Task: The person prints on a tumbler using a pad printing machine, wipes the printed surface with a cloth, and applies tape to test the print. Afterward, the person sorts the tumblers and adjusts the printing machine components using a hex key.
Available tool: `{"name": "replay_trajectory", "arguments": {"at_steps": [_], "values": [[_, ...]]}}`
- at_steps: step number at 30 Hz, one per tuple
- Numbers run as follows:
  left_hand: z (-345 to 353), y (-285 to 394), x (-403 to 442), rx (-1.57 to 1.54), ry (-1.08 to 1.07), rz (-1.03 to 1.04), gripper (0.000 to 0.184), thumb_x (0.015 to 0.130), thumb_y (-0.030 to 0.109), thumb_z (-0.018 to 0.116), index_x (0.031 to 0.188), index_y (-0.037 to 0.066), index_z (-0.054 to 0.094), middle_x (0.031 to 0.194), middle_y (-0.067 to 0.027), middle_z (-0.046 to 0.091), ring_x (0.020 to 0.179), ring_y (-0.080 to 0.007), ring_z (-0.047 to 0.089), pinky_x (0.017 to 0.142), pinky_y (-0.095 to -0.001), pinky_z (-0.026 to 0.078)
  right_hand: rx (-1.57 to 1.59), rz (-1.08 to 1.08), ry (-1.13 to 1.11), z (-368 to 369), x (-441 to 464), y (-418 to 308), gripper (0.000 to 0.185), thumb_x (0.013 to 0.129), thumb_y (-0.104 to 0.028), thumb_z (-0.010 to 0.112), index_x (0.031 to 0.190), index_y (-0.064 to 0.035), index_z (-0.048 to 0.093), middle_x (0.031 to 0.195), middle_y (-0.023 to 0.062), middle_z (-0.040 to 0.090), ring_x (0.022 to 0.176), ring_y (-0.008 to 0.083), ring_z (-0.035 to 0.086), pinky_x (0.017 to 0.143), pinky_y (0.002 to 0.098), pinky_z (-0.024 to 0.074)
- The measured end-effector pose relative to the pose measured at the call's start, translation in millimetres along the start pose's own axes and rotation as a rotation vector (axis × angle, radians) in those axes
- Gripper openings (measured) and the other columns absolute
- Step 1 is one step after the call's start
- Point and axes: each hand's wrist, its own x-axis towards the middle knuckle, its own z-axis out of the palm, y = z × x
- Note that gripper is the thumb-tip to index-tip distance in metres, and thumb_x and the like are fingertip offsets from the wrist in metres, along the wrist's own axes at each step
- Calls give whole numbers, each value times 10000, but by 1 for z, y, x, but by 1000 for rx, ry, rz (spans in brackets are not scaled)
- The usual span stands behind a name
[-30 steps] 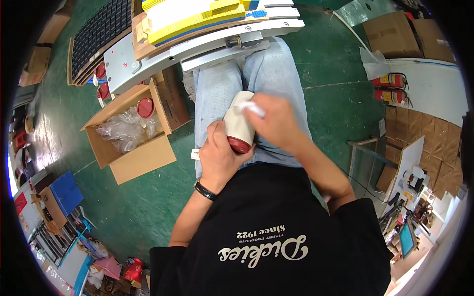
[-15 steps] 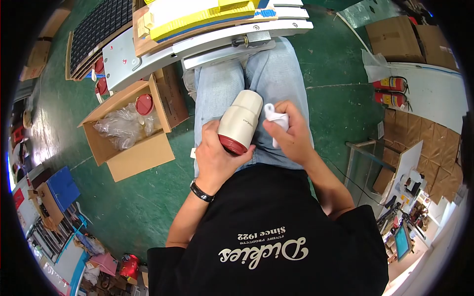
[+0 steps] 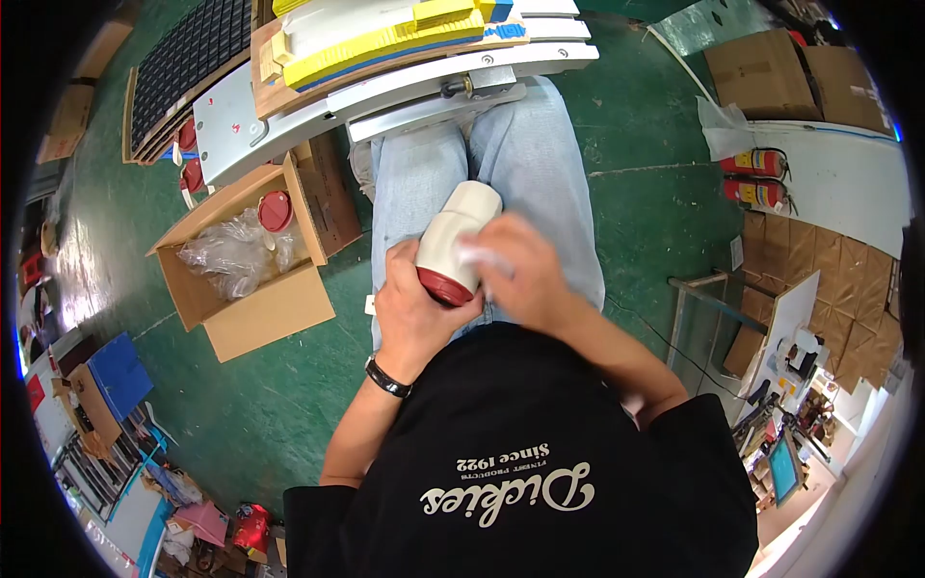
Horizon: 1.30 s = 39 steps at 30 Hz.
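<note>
My left hand (image 3: 416,306) is wrapped round the red lid end of a cream-coloured insulated flask (image 3: 445,241). The flask lies tilted over my lap, its pale end pointing away from me. Against its right side is my right hand (image 3: 525,275), smeared by motion, with a white cloth (image 3: 489,258) in its fingers. Most of the cloth is hidden behind that hand, and so is the print on the flask.
Left of my legs stands an open cardboard box (image 3: 265,313) with clear plastic bags and a red-lidded item (image 3: 276,211). Ahead of my knees is a metal-framed fixture (image 3: 424,96) carrying yellow blocks (image 3: 385,53). Fire extinguishers (image 3: 754,178) stand at the right.
My right hand has moved left with the white cloth, from beside the flask onto its side. My left hand still holds the flask. The whole view has shifted slightly.
</note>
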Motion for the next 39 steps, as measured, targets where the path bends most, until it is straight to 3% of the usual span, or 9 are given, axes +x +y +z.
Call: {"name": "replay_trajectory", "arguments": {"at_steps": [5, 10, 15, 21, 26, 30, 36, 39], "values": [[5, -2, -1, 19, 54, 98, 976, 615, 296, 985, 1377, -33, 472, 1263, -226, 635, 912, -352, 715, 719, -403, 593, -14, 179, 80, -8, 16, 0, 302, 870, 32, 683, 1154, -26, 767, 1060, 105, 649, 891, 240, 614, 792, 313, 515], [7, -3, -2, 25, 44, 130, 976, 616, 271, 975, 1400, -30, 475, 1307, -230, 633, 948, -362, 711, 743, -401, 595, -50, -48, -2, -6, 18, -5, 304, 857, 45, 686, 1140, -29, 769, 1041, 94, 651, 853, 234, 607, 758, 316, 510], [8, -7, -8, 33, 4, 154, 978, 599, 239, 965, 1411, -15, 484, 1339, -220, 635, 985, -375, 710, 773, -400, 598, 32, -22, -224, -14, 13, -33, 301, 858, 47, 682, 1130, -44, 774, 1029, 83, 651, 818, 234, 595, 739, 316, 504], [7, -3, -5, 82, 26, 206, 976, 600, 209, 951, 1431, -5, 486, 1364, -209, 633, 989, -375, 716, 774, -398, 599, -33, -31, -198, -26, 30, 1, 306, 849, 60, 680, 1117, -57, 774, 1022, 78, 653, 810, 235, 605, 735, 321, 508], [8, -3, -3, 63, 52, 244, 1013, 601, 204, 953, 1466, -7, 471, 1346, -216, 645, 990, -371, 723, 774, -400, 598, -102, 56, -168, -30, 38, 3, 283, 851, 61, 679, 1095, -53, 767, 1009, 80, 648, 806, 242, 605, 732, 326, 509], [10, -5, -6, 87, 57, 225, 1113, 590, 207, 959, 1541, -12, 424, 1289, -210, 669, 963, -356, 722, 761, -397, 598, 3, -13, -365, -24, 34, -29, 251, 862, 52, 678, 1076, -49, 759, 1002, 76, 648, 804, 249, 606, 731, 334, 511], [3, 1, -5, 92, 7, 209, 1191, 590, 200, 953, 1602, -18, 365, 1234, -202, 684, 921, -336, 715, 740, -390, 597, -117, -75, -314, -27, 39, -4, 258, 861, 48, 679, 1081, -59, 760, 1010, 70, 651, 798, 248, 606, 724, 333, 511], [4, 3, 0, 101, 18, 225, 1218, 593, 203, 953, 1622, -18, 340, 1223, -198, 683, 895, -323, 709, 722, -385, 594, -199, 83, -286, -33, 49, 13, 277, 850, 43, 696, 1096, -66, 761, 1022, 63, 655, 795, 245, 614, 721, 335, 514]]}}
